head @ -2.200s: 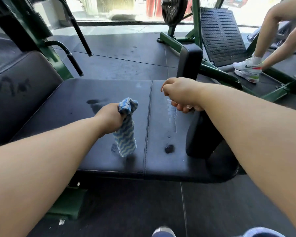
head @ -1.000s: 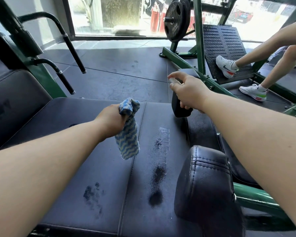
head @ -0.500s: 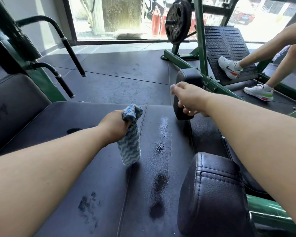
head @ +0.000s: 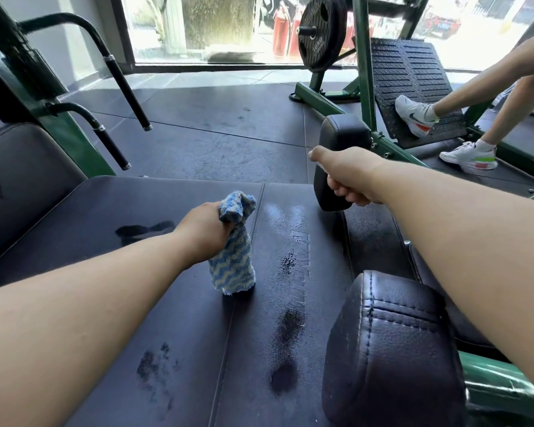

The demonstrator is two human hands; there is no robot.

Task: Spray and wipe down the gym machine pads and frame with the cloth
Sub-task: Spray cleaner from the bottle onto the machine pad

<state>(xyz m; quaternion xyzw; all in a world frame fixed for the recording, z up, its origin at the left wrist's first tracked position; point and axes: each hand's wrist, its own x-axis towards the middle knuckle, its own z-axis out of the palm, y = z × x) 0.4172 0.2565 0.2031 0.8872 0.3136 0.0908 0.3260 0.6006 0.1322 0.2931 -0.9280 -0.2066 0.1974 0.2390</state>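
Note:
My left hand (head: 204, 232) grips a blue and cream zigzag cloth (head: 233, 260), bunched at the top, its lower end hanging onto the black seat pad (head: 105, 217). My right hand (head: 349, 177) is held above the pad's far right corner, fingers curled round a small spray bottle that is almost wholly hidden; only a pale tip shows under the thumb. A fresh whitish mist patch (head: 285, 212) lies on the pad below it, with dark wet spots (head: 287, 328) nearer me. Behind that hand stands a black roller pad (head: 342, 134).
A second black roller pad (head: 392, 349) on a green frame tube (head: 503, 386) is close at my right. The back pad (head: 19, 180) and black handles (head: 127, 87) are on the left. Another person's shoes (head: 413, 115) rest on the footplate (head: 413, 72) beside a weight plate (head: 318, 32).
My view shifted forward over the seat pad. My right hand moved toward the far roller pad and dropped slightly; a whitish mist patch has appeared on the pad. My left hand kept gripping the cloth.

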